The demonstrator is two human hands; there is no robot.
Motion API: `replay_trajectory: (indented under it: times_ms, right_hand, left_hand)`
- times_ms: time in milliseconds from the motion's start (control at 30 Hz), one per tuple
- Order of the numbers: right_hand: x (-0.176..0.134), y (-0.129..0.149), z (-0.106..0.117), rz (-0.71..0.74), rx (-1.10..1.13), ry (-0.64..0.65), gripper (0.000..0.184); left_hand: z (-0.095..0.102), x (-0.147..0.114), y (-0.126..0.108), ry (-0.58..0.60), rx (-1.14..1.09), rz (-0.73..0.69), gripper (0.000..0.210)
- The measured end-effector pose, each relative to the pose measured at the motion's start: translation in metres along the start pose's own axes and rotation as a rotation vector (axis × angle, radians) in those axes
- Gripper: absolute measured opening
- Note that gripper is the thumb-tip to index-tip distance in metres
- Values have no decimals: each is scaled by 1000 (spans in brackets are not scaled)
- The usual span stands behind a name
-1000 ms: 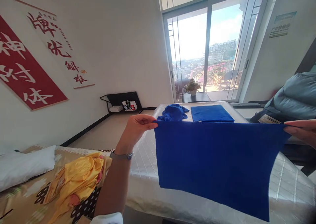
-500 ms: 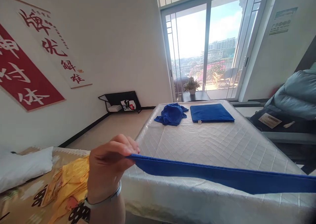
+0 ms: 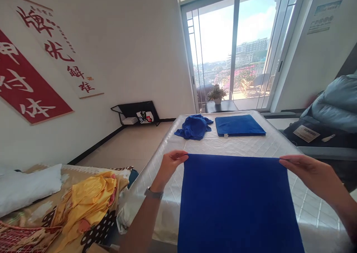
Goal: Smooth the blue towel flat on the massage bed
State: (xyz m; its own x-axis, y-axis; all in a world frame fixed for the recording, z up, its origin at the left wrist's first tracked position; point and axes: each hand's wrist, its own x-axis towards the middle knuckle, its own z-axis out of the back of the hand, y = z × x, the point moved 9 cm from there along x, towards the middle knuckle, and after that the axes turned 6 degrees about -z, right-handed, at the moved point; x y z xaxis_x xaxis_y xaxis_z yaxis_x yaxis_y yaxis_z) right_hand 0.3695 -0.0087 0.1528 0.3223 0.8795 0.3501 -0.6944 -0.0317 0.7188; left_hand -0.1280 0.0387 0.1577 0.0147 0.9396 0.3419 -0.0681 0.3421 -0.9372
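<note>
We are pinching the blue cloth (image 3: 237,204) by its far corners, left hand (image 3: 170,165) and right hand (image 3: 312,175), spreading it on the quilted table (image 3: 251,147); uneven tension is risking wrinkles or a skewed edge.

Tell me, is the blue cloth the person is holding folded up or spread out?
Spread out. The blue cloth lies flat as one smooth sheet on the table, its far corners pinched by the left hand and right hand.

White walls (image 3: 134,41), red banner (image 3: 25,86), sunlit sliding glass doors (image 3: 234,52), beige floor (image 3: 125,145), black shelf (image 3: 136,112)
</note>
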Motion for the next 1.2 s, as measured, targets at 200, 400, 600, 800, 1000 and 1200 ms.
replay_trajectory:
  times_ms: [200,400,600,800,1000,1200]
  right_hand:
    - [52,-36,-114,-84,41,241,39]
    - [98,-63,-168,-111,-16,257,35]
    - [137,-75,-210,-66,-177,262,33]
    - [162,-73,-239,-7,-294,276,37]
    - [144,-36,-235,159,-499,147,45]
    - [111,-25,-260,217,-561,291,54]
  left_hand:
    - [-22,63,130,-15,-104,156,44]
    - [-25,117,188,-21,-20,190,41]
    - [-25,156,224,-10,124,154,29]
    - [-29,176,234,-23,344,76,20]
    - [-42,170,204,0,578,-84,34]
    - [-125,144,157,304,933,-369,32]
